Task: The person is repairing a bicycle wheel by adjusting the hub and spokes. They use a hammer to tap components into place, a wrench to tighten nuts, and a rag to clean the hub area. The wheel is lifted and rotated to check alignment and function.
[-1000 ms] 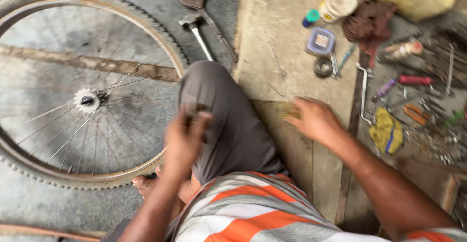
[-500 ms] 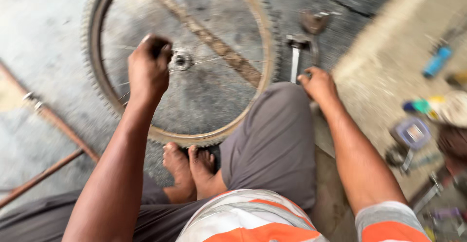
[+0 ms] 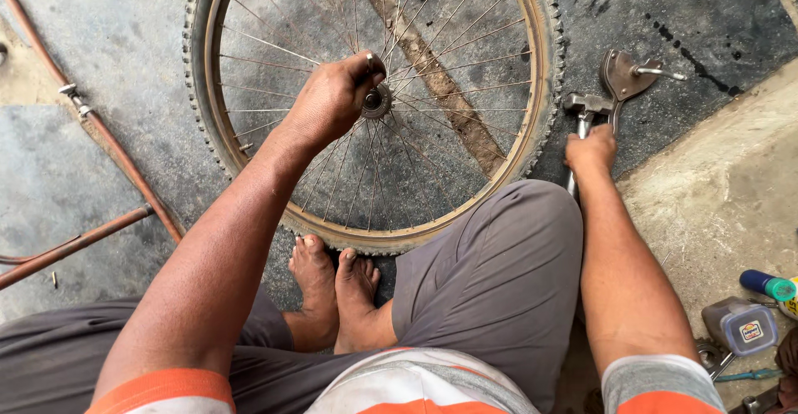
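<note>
Left hand on wheel hub, right hand gripping hammer

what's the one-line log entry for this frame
left hand: on wheel hub | right hand: gripping hammer | bicycle wheel: flat on floor | feet: at rim

The way to the hub is crossed by thin spokes, with only narrow gaps left between them. Open floor is found left of the tyre, bounded by a rusty pipe. On the right, passage is blocked by a metal hammer, a flat metal tool and a raised concrete ledge.
</note>
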